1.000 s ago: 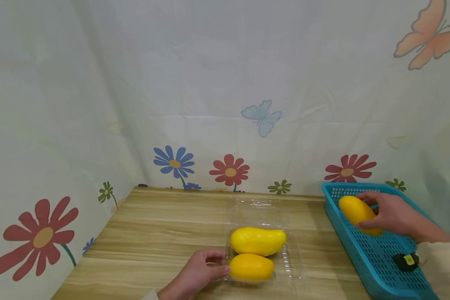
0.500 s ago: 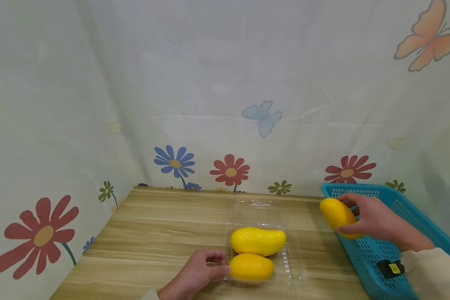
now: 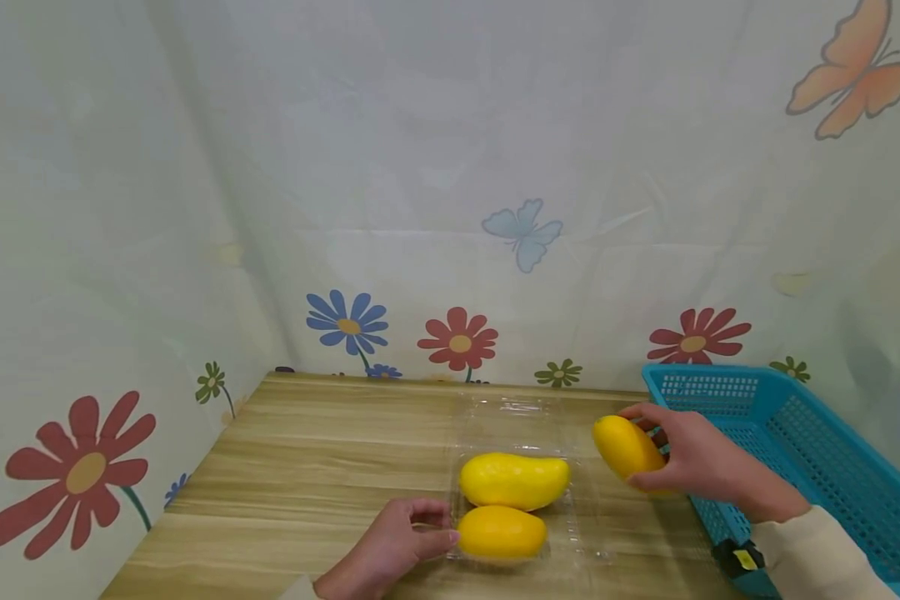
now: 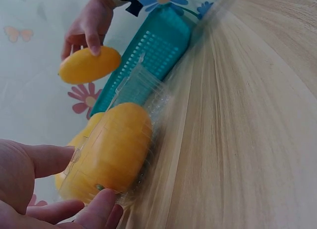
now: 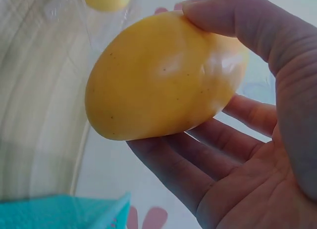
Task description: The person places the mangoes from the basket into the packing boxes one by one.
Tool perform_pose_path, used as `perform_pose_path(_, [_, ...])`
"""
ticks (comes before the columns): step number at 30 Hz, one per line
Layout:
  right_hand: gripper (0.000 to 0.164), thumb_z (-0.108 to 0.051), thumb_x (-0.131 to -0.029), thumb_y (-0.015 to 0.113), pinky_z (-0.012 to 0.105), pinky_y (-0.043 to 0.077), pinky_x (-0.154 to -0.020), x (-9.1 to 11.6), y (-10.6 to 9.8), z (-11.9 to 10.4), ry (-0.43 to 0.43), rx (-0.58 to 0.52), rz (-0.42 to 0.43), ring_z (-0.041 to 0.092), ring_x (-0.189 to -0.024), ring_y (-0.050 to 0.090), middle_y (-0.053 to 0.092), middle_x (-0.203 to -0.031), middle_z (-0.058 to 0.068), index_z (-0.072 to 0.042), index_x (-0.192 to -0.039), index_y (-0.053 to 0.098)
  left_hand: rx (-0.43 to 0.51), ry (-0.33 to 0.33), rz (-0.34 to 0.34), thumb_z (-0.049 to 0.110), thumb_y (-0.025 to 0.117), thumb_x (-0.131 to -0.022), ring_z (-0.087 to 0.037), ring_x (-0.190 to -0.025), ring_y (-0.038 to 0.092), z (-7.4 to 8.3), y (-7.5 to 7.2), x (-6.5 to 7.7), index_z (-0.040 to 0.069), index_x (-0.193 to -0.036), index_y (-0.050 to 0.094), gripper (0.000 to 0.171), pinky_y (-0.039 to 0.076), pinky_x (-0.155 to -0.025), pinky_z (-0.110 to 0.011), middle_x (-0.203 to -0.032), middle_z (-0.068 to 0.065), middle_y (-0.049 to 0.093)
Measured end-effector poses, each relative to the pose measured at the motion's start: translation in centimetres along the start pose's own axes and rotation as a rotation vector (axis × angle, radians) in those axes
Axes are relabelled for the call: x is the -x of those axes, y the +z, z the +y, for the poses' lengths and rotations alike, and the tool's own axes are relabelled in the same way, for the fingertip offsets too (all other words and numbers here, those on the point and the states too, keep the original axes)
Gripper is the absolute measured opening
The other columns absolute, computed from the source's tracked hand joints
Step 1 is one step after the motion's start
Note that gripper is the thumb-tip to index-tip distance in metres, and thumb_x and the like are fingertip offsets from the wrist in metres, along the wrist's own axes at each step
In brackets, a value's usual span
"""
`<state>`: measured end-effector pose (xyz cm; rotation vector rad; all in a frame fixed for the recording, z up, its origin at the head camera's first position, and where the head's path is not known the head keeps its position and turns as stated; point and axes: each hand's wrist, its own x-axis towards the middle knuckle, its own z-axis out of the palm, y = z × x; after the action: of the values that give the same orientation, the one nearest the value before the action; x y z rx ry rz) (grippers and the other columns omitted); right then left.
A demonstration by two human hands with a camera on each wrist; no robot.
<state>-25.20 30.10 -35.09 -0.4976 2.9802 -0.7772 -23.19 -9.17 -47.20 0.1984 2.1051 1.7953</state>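
Note:
My right hand (image 3: 693,458) grips a yellow mango (image 3: 627,448) in the air between the basket and the plastic container, thumb on one side and fingers beneath in the right wrist view. A clear plastic clamshell container (image 3: 576,525) lies open on the table with its lid (image 3: 506,421) folded back. Inside rest two mangoes side by side: a longer one (image 3: 513,481) at the back and a rounder one (image 3: 502,532) in front. My left hand (image 3: 401,537) holds the container's left end between thumb and fingertips, close beside the front mango.
A blue perforated basket (image 3: 780,433) stands at the table's right side, partly hidden by my right forearm. The wooden table (image 3: 330,450) meets a fabric backdrop printed with flowers and butterflies. A black strap with a yellow patch (image 3: 738,558) is on my right wrist.
My right hand has carried the mango leftward, from over the blue basket across its left rim towards the container. The left hand and the two mangoes in the container have stayed put.

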Motion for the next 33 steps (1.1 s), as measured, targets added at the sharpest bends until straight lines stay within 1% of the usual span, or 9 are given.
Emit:
perform_pose_path(5, [0.079,-0.032,-0.071,0.093,0.036,0.062,-0.078,-0.3,1.3,-0.8,-0.016,-0.042,-0.034,0.020,-0.099,0.064,0.069,-0.116,0.004,-0.010,-0.137,0.057,0.001,-0.002,-0.002,0.011,0.079,-0.089,-0.016,-0.101,0.065,0.0,-0.1,0.0,-0.012,-0.130,0.060,0.051,0.062,-0.085,-0.030,-0.121,-0.019,0.066])
perform_pose_path(10, [0.076,-0.034,-0.072,0.092,0.033,0.062,-0.078,-0.5,2.2,-1.6,-0.054,-0.043,-0.030,0.019,-0.102,0.063,0.069,-0.117,0.001,-0.012,-0.136,0.058,-0.004,-0.008,-0.003,0.012,0.080,-0.089,-0.016,-0.101,0.065,0.1,-0.1,0.0,-0.011,-0.130,0.060,0.051,0.062,-0.085,-0.030,-0.121,-0.018,0.066])
perform_pose_path(15, [0.074,-0.035,-0.073,0.092,0.030,0.061,-0.082,-0.9,3.0,-2.4,-0.062,-0.057,-0.034,0.019,-0.104,0.062,0.068,-0.119,-0.001,-0.015,-0.136,0.058,-0.012,-0.009,-0.003,0.013,0.080,-0.089,-0.016,-0.102,0.064,0.1,-0.1,0.0,-0.011,-0.130,0.060,0.052,0.062,-0.085,-0.029,-0.121,-0.016,0.066])
perform_pose_path(19, [0.073,-0.034,-0.074,0.092,0.026,0.060,-0.083,-1.1,3.8,-2.9,-0.080,-0.111,-0.049,0.020,-0.106,0.061,0.067,-0.121,-0.001,-0.015,-0.136,0.058,-0.016,-0.003,-0.001,0.013,0.079,-0.089,-0.015,-0.102,0.064,0.1,-0.1,0.0,-0.011,-0.130,0.060,0.051,0.062,-0.085,-0.029,-0.122,-0.017,0.066])
perform_pose_path(22, [0.071,-0.033,-0.075,0.091,0.025,0.060,-0.081,-1.1,4.4,-3.2,-0.105,-0.163,-0.061,0.023,-0.106,0.061,0.066,-0.122,0.000,-0.015,-0.136,0.058,-0.016,0.003,0.001,0.012,0.079,-0.089,-0.015,-0.102,0.064,0.1,-0.1,0.0,-0.011,-0.130,0.061,0.050,0.062,-0.085,-0.029,-0.122,-0.017,0.066])
perform_pose_path(26, [0.070,-0.033,-0.076,0.090,0.022,0.060,-0.077,-1.2,5.3,-3.3,-0.128,-0.200,-0.073,0.024,-0.104,0.060,0.066,-0.121,0.002,-0.014,-0.135,0.058,-0.014,0.002,0.002,0.013,0.080,-0.089,-0.016,-0.102,0.064,0.1,0.0,-0.1,-0.010,-0.130,0.061,0.050,0.062,-0.085,-0.029,-0.121,-0.016,0.067])
perform_pose_path(29, [0.070,-0.034,-0.077,0.090,0.022,0.060,-0.077,-1.2,5.8,-3.4,-0.126,-0.218,-0.088,0.023,-0.103,0.061,0.066,-0.120,0.002,-0.013,-0.135,0.058,-0.010,-0.004,0.001,0.013,0.080,-0.088,-0.016,-0.102,0.063,0.1,0.0,0.0,-0.010,-0.130,0.061,0.051,0.062,-0.086,-0.029,-0.121,-0.015,0.067])
perform_pose_path(33, [0.072,-0.035,-0.077,0.090,0.025,0.061,-0.077,-1.4,6.3,-3.5,-0.099,-0.234,-0.129,0.022,-0.102,0.061,0.066,-0.120,0.003,-0.011,-0.136,0.057,-0.010,-0.008,0.004,0.013,0.081,-0.088,-0.016,-0.101,0.063,0.2,0.1,0.0,-0.009,-0.130,0.061,0.051,0.062,-0.086,-0.029,-0.120,-0.015,0.067])
